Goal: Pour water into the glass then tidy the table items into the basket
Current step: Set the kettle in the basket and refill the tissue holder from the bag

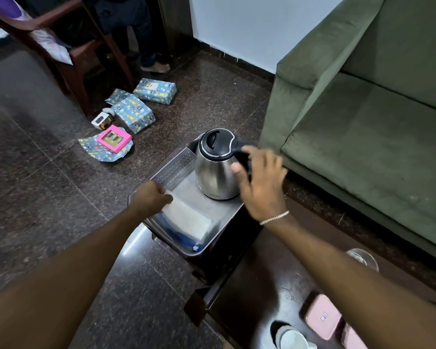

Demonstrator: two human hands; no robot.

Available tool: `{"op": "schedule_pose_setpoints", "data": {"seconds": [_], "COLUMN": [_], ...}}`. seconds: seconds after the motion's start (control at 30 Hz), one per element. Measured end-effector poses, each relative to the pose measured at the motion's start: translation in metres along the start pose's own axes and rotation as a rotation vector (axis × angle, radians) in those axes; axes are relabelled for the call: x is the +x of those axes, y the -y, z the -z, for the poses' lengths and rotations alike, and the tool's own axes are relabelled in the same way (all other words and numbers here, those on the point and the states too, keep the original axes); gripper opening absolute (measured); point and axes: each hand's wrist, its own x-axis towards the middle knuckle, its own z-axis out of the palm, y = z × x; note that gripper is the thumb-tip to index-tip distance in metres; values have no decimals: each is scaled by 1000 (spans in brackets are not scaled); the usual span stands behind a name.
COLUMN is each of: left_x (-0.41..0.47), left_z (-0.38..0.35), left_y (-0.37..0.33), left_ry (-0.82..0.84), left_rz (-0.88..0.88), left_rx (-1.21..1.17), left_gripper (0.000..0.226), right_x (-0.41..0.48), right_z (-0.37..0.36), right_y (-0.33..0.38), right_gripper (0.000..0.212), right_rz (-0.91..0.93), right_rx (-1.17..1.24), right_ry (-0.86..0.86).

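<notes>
Left hand (153, 196) fingers closed on basket (173, 164) rim; right hand (261, 182) fingers spread, beside kettle (215, 167) handle.

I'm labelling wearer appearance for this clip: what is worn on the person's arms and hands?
Both forearms are bare, with no sleeves in view. The right hand has a thin silver-coloured chain bracelet around its wrist. The left hand shows no jewellery, watch or glove. No rings are visible on either hand.
</notes>
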Motion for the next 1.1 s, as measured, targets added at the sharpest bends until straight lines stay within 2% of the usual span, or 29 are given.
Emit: {"op": "schedule_pose_setpoints", "data": {"seconds": [0.07, 0.13, 0.2, 0.23, 0.3, 0.4, 0.47, 0.5, 0.57, 0.63, 0.7, 0.8, 0.87, 0.9, 1.03, 1.1], "left_x": [-5, -11, -17, -21, -29, -41, -46, -47, -53, -61, -67, -83, -93, -98, -120, -129], "left_z": [6, 12, 18, 19, 20, 20, 20, 19, 14, 4, -6, -19, -32, -39, -59, -68], "left_y": [-12, -29, -49, -59, -79, -98, -99, -97, -87, -80, -75, -86, -98, -105, -143, -165], "left_ry": [25, 61, 115, 141, 169, 148, -52, -215, -487, -527, -356, 163, 422, 491, 586, 640], "left_rz": [12, 37, 72, 91, 102, 63, -41, -108, -224, -289, -291, -190, -179, -200, -258, -269], "left_rx": [-119, -188, -271, -342, -469, -569, -518, -459, -414, -503, -637, -869, -907, -912, -1006, -1041], "left_gripper": [27, 20, 17, 17, 18, 25, 46, 55, 61, 58, 65, 87, 83, 77, 41, 36], "right_x": [-22, -41, -54, -57, -58, -49, -42, -38, -31, -29, -30, -37, -45, -50, -75, -89], "right_z": [-10, -25, -40, -44, -46, -35, -19, -9, 13, 39, 64, 99, 119, 127, 159, 175], "right_y": [19, 35, 45, 49, 51, 48, 38, 30, 16, -2, -20, -49, -68, -76, -107, -122], "right_gripper": [62, 87, 106, 107, 88, 47, 24, 18, 22, 32, 36, 37, 41, 43, 54, 54], "right_rz": [79, 49, -34, -78, -148, -282, -406, -479, -670, -838, -915, -971, -1026, -1050, -1088, -1096], "right_rx": [54, 62, 71, 96, 169, 286, 381, 471, 726, 985, 1195, 1399, 1447, 1459, 1518, 1595], "right_ry": [278, 584, 770, 803, 764, 574, 517, 516, 512, 481, 457, 427, 408, 401, 346, 306]}}
